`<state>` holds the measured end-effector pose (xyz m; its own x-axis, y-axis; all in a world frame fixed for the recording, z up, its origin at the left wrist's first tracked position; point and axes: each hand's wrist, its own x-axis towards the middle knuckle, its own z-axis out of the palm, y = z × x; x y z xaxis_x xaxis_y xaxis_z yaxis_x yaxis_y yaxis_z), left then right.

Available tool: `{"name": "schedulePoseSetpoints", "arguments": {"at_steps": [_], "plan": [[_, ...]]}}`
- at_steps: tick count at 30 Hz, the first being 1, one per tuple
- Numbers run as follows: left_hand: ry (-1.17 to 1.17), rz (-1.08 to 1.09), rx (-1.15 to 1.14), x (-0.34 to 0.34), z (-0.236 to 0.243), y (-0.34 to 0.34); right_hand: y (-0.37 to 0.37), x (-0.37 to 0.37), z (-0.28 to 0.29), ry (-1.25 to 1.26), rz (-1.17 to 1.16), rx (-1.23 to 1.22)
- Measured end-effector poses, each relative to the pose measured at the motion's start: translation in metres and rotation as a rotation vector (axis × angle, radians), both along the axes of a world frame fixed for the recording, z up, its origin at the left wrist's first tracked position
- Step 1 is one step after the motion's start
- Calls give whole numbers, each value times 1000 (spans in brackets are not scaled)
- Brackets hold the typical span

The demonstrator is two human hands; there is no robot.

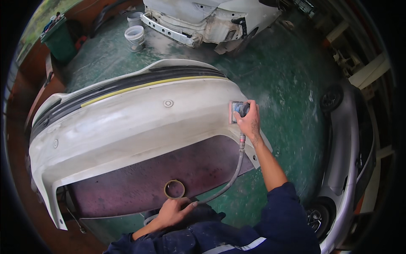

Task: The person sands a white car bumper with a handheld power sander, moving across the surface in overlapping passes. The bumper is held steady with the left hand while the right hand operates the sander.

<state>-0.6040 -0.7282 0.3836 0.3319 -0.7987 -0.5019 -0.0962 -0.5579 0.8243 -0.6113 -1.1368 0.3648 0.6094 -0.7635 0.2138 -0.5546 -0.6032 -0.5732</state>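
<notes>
A white car bumper (135, 108), smudged with sanding marks, lies across a stand with a dusty purplish board (127, 186). My right hand (249, 118) is closed around a small air sander (237, 111), whose rectangular pad rests against the bumper's right end. From the sander a grey hose (237, 173) curves down and left toward my body. There my left hand (172, 212) has its fingers curled on the hose, partly hidden by its own back. Just beyond that hand, a roll of tape (174, 189) lies on the board. Yellow tape (139, 87) runs along the bumper's black strip.
A white car body (211, 21) with exposed metal stands at the back, beside white buckets (135, 38). At the far left is a green bin (60, 40). A grey car (344, 148) is parked along the right. The floor (287, 97) is green and dusty.
</notes>
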Motion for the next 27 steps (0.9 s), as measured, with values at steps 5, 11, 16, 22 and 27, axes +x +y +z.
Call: {"name": "schedulePoseSetpoints", "arguments": {"at_steps": [5,11,16,22,27], "plan": [[-6,49,63,11,19,10,-10,-21,-8,90,-207,58],[-26,50,90,13,15,14,-7,-30,-8,104,-238,56],[-112,65,116,14,8,22,20,-11,-15,-53,-183,-49],[-129,74,157,15,-4,30,56,-5,-15,-58,-327,-57],[-164,55,212,17,-3,31,83,-13,-34,-109,-437,-105]]}}
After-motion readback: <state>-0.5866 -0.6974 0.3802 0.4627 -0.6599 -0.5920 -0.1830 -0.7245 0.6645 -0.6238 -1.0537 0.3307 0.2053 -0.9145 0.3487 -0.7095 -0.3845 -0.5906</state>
